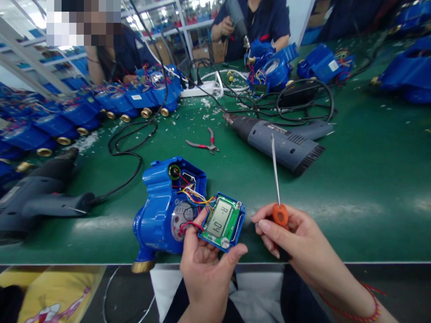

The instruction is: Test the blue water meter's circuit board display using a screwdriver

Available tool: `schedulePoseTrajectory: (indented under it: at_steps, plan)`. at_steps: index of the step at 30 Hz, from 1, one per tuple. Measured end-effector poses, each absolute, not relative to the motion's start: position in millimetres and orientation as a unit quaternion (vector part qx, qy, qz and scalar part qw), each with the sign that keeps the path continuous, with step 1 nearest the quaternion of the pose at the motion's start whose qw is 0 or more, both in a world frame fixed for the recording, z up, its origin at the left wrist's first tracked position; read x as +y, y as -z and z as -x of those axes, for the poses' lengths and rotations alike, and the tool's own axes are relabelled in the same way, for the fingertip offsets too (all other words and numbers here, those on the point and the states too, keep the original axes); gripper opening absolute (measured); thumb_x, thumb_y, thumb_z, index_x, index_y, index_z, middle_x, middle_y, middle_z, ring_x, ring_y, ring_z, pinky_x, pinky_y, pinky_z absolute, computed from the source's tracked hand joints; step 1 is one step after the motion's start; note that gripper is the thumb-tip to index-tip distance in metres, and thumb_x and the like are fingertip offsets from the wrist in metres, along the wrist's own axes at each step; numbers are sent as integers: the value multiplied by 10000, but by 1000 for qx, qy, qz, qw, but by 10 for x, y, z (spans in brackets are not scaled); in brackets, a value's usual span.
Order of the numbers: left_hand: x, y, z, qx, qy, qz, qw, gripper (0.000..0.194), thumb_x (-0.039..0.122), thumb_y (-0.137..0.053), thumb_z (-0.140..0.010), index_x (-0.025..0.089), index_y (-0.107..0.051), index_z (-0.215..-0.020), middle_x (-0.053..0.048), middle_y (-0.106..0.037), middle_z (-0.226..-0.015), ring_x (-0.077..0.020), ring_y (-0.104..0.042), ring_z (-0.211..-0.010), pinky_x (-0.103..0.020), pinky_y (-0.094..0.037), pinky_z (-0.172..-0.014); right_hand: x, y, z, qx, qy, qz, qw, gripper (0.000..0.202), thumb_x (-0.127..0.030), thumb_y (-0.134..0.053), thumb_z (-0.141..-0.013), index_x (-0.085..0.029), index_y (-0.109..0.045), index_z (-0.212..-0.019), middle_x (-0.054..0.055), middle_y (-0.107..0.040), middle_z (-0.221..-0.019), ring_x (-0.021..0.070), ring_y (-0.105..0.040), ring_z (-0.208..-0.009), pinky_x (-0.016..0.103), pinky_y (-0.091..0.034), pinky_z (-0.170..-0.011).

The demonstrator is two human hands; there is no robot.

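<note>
A blue meter body (158,224) with a brass end lies at the table's front edge, its top compartment open. Coloured wires run from it to a small circuit board (232,220) with a lit display, set in a blue frame. My left hand (208,269) holds this board from below and the left, thumb near its lower right corner. Right of the board, my right hand (286,233) holds a screwdriver (280,214) with an orange handle, its shaft pointing up and away. Thumb and index finger are pinched around something small and dark, too small to name.
Red-handled cutters (204,146) lie beyond the meter. One heat gun (279,141) rests behind my right hand, another (37,197) at the left. Cables, a power strip (202,89) and several blue meters (117,103) stand farther back. Two people work across the table.
</note>
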State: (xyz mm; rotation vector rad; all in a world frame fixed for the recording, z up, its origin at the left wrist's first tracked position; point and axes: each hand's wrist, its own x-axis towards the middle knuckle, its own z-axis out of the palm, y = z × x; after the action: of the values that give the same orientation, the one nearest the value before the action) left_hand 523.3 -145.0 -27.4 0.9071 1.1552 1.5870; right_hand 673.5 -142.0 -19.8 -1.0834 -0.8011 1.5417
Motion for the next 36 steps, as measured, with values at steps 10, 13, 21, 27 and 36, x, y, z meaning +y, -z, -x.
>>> schedulePoseTrajectory:
  at_steps: [10,13,21,27,36]
  plan:
    - [-1466,264,-5237,468,-653,-374,464,681,56,-899,-536,263,-664,-1140,-20,-782,-1009,-179,-750,-871,-163,-587,-765,-1446,163,-6697,-326,-610,444,569,229,-343,-750,-794,-175,-594,-807,-21,-588,-669,43,-474,-481,119,-403,-423]
    - [-1471,272,-5220,473,-654,-381,450,666,71,-899,-542,248,-658,-1136,-29,-778,-1015,-184,-749,-876,-165,-587,-763,-1461,177,-6686,-322,-597,449,582,211,-317,-752,-797,-186,-587,-807,-54,-519,-597,42,-450,-455,125,-400,-419]
    - [-1517,206,-5244,530,-631,-356,441,720,188,-930,-516,210,-622,-1166,-56,-774,-968,-208,-752,-855,-202,-603,-733,-1541,215,-6658,-394,-499,475,608,212,-257,-622,-908,-269,-659,-1116,15,-637,-868,71,-516,-592,172,-455,-517]
    - [-1507,239,-5234,510,-642,-372,434,713,134,-927,-507,208,-638,-1155,-52,-778,-946,-199,-757,-814,-180,-601,-714,-1531,210,-6642,-346,-526,470,619,70,-286,-665,-878,-232,-642,-918,-11,-618,-720,85,-562,-577,152,-464,-483]
    - [-1478,227,-5251,515,-632,-365,449,701,103,-901,-548,236,-627,-1180,-36,-773,-1023,-194,-745,-901,-172,-592,-766,-1640,116,-6728,-428,-530,495,539,216,-367,-534,-956,-273,-500,-1148,-29,-540,-756,81,-498,-591,151,-435,-519]
